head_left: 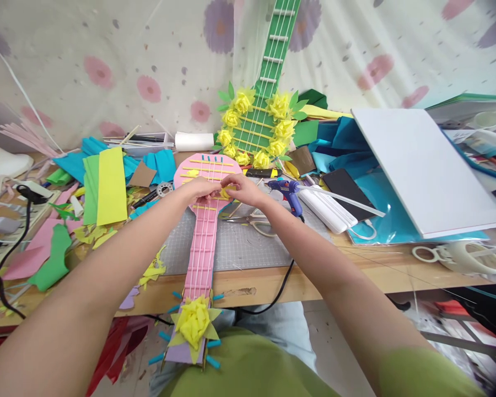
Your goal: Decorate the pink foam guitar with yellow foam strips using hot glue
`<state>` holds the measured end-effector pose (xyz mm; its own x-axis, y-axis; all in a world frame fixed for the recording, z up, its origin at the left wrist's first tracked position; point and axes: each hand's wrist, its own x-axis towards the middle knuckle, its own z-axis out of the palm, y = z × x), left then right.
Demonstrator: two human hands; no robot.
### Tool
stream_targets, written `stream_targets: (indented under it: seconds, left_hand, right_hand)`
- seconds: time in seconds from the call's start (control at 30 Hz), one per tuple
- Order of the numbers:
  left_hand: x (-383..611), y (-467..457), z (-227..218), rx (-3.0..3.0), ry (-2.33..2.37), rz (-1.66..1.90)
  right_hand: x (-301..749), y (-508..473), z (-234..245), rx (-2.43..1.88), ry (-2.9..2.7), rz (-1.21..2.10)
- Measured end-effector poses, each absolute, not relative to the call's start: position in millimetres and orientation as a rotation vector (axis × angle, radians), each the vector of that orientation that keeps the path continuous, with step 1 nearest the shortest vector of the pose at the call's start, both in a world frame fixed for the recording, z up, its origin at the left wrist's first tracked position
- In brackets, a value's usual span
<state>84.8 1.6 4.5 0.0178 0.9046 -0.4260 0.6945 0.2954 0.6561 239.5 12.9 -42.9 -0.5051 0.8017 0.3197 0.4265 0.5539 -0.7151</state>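
A pink paper guitar (204, 237) lies over the table edge, its neck toward me, with white strings and yellow strips across its body. A big yellow paper flower (193, 325) sits on its headstock, between blue pegs. Both hands are over the guitar's body. The fingers of my left hand (202, 190) are curled together; what they hold, if anything, is hidden. My right hand (246, 190) bends its fingers round a small yellow paper piece (226, 193) close to the left fingertips. A yellow paper bit (192, 173) rests on the body's upper left.
Behind stands a green paper guitar (254, 129) ringed with yellow flowers. A purple glue gun (289, 196), scissors (256, 221) and a white power bank (328, 209) lie right of my hands. Coloured paper (112, 187) clutters the left; a white board (430, 171) leans at right.
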Motion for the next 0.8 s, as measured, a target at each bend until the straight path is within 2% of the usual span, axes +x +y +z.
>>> stream_targets:
  seconds: [0.17, 0.3, 0.43, 0.67, 0.8]
  left_hand:
    - [82.3, -12.2, 1.4, 1.383, 1.72, 0.384]
    - [80.5, -19.5, -8.1, 1.607, 1.786, 0.423]
    - [77.6, -20.3, -14.9, 1.882, 1.847, 0.48]
    - [68.2, -20.7, -22.4, 2.314, 1.667, 0.572]
    - [63.1, -19.1, -28.5, 2.49, 1.569, 0.548]
  right_hand:
    - [255.2, 1.5, -45.2, -1.091, -2.138, 0.555]
    - [266.8, -13.8, -47.6, -1.415, -2.271, 0.233]
    - [269.7, -19.1, -53.8, -1.601, -2.554, 0.097]
    - [272.8, -9.6, -60.0, -1.274, -2.798, 0.007]
    - [281.9, -18.9, -50.3, -1.154, -2.74, 0.006]
